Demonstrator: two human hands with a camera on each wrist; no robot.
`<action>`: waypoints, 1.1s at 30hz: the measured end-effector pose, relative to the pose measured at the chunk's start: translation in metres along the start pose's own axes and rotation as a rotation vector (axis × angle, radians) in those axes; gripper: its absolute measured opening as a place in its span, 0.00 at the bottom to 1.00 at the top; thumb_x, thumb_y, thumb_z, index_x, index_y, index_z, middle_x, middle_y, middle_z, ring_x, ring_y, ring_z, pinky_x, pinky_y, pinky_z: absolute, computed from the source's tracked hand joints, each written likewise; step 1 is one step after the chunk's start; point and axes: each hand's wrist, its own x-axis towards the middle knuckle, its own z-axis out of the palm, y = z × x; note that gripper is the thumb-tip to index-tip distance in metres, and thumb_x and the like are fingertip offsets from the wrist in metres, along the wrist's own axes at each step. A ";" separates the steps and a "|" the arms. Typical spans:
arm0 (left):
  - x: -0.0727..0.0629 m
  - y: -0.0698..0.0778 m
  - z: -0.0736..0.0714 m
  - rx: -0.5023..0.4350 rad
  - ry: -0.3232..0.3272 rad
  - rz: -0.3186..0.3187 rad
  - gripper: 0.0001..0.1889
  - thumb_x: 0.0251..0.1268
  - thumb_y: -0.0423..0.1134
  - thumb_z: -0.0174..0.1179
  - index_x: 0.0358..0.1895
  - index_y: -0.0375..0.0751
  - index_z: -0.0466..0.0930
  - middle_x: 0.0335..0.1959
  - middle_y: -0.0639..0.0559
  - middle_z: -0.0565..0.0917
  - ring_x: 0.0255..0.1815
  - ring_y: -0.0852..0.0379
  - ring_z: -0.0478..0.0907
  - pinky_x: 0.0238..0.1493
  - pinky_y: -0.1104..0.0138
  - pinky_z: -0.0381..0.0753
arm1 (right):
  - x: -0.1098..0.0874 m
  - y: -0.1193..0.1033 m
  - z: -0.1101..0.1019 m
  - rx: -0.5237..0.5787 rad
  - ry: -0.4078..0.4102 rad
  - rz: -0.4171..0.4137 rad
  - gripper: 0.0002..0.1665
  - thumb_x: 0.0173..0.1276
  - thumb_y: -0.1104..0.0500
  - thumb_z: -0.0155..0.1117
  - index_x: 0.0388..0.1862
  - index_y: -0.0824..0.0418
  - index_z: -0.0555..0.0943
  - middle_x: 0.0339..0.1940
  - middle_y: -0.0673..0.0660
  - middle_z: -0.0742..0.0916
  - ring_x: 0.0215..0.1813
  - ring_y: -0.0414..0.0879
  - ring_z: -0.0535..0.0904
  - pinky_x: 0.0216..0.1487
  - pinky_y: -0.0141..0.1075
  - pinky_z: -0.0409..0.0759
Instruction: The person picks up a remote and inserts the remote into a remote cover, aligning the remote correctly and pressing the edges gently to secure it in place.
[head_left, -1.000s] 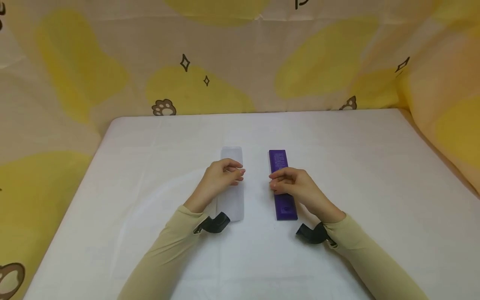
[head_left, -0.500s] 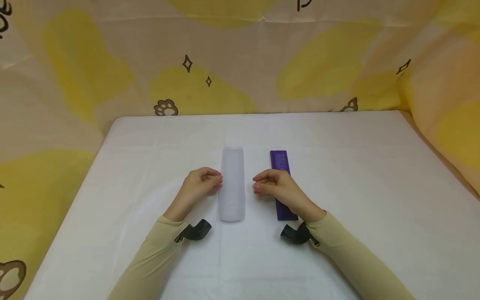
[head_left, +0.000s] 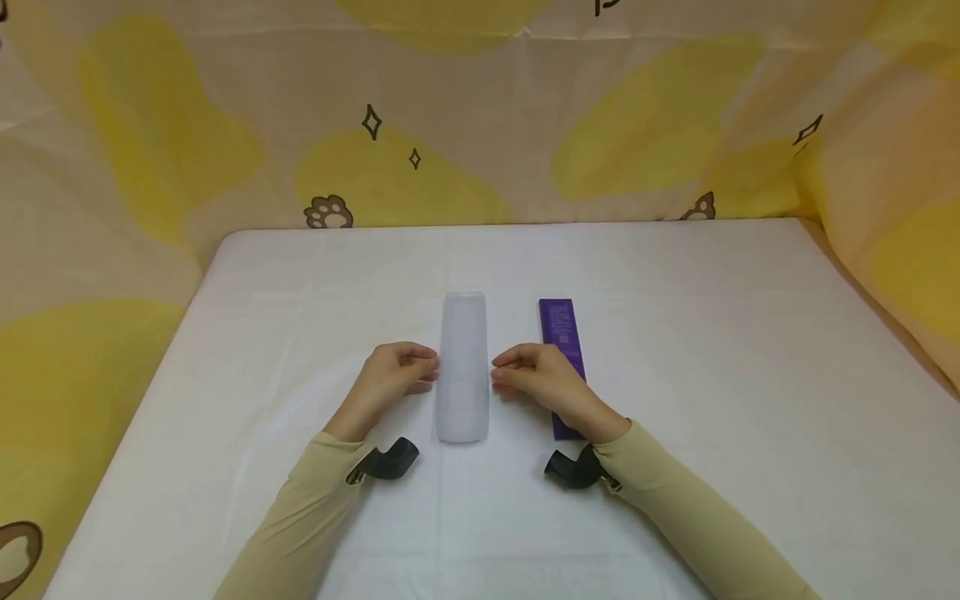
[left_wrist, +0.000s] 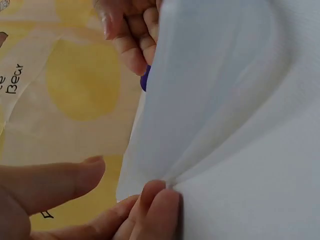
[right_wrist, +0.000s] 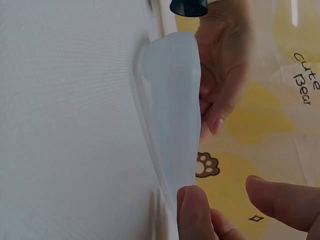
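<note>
A long, translucent white plastic case (head_left: 462, 367) with rounded ends lies lengthwise on the white-covered table. My left hand (head_left: 384, 382) is at its left side, fingertips right at the long edge. On the opposite side my right hand (head_left: 551, 382) has its fingertips close to the right edge. Both wrist views show the thumb held apart from the other fingers, which are at the side of the case (right_wrist: 172, 100). A flat purple strip-shaped box (head_left: 561, 327) with small print lies to the right, its middle hidden beneath my right hand and wrist.
White cloth covers the table (head_left: 712, 333). A yellow-patterned curtain (head_left: 450, 100) rises behind its back edge and along both sides. A black camera mount sticks out from each sleeve: the left mount (head_left: 393, 460) and the right mount (head_left: 573, 471).
My left hand has moved left, from over the translucent case to its left edge. My right hand has shifted left from over the purple box to the case's right edge. Both objects stay put.
</note>
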 end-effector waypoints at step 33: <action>0.002 -0.009 0.013 -0.187 -0.209 0.131 0.22 0.55 0.21 0.60 0.54 0.18 0.68 0.41 0.40 0.82 0.37 0.64 0.80 0.41 0.71 0.80 | 0.000 0.005 0.001 0.135 0.042 -0.026 0.19 0.58 0.76 0.62 0.49 0.78 0.75 0.37 0.63 0.84 0.34 0.41 0.81 0.40 0.33 0.82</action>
